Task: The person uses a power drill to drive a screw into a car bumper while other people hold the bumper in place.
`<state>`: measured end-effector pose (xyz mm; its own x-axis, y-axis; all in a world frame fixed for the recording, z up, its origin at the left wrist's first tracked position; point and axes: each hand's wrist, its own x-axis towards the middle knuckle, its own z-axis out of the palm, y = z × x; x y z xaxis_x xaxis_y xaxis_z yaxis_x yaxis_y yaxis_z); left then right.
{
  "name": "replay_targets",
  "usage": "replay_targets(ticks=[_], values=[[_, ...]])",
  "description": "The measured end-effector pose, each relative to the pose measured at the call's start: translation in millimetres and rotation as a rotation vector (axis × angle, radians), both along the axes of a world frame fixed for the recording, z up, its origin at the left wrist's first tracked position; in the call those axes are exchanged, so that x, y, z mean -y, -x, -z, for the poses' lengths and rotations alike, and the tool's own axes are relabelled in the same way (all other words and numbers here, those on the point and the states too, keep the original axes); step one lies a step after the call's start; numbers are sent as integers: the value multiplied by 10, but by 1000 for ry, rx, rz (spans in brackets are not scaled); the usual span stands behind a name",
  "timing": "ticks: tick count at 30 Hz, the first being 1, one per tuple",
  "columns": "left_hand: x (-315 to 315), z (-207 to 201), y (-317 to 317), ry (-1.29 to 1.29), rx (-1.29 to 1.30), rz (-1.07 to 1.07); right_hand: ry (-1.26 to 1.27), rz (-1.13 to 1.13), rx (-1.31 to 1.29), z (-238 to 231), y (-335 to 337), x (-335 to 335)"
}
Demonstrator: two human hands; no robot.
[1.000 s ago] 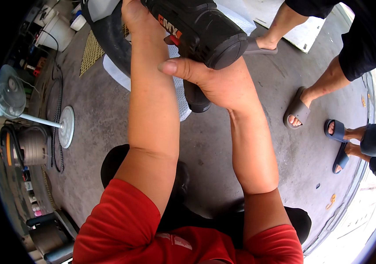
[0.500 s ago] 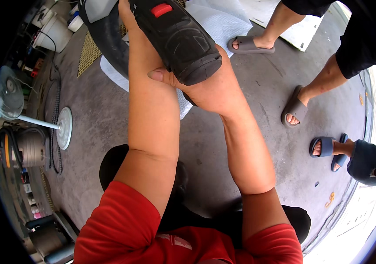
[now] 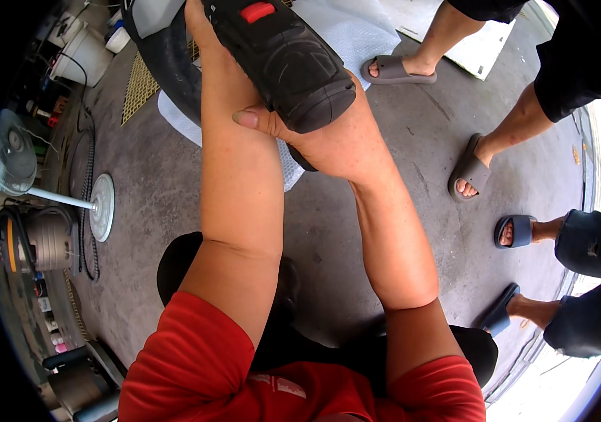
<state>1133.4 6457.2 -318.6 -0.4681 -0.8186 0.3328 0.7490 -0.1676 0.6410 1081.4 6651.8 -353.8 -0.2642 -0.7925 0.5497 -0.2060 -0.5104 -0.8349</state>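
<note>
A black power drill (image 3: pixel 283 67) with a red switch on top fills the upper middle of the head view, its rounded back end toward me. Around its grip is my right hand (image 3: pixel 325 144), closed, the thumb showing on the left side. The drill's front end runs out of the picture at the top. My left forearm reaches past the drill on its left. Only an edge of my left hand (image 3: pixel 198 20) shows at the top, and its fingers are hidden. Close by stands a curved black part with a grey panel (image 3: pixel 156 17).
Bubble wrap (image 3: pixel 357 32) lies on the concrete floor beneath. A person in brown slides (image 3: pixel 402 70) stands at the upper right, another in blue slides (image 3: pixel 518 232) at the right. On the left are a fan (image 3: pixel 102 207), a white bucket (image 3: pixel 84 60) and a hose (image 3: pixel 88 162).
The blue-slide wearer's feet, close together before, are now apart, one set down nearer to me. My hands and the drill hold nearly the same place.
</note>
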Motion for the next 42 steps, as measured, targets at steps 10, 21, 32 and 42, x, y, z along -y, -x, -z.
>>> replay_targets(ticks=[10,21,32,42], values=[[198,-73,-94,80,7,26,-16,-63,138,-135,-64,-39],[-189,-185,9,-36,39,-19,-105,-122,320,-337,-56,-185],[-375,-258,-59,-206,146,-55,-27,-175,340,-364,-82,-160],[-157,-146,-77,-60,102,-31,-66,-91,258,-339,-147,-173]])
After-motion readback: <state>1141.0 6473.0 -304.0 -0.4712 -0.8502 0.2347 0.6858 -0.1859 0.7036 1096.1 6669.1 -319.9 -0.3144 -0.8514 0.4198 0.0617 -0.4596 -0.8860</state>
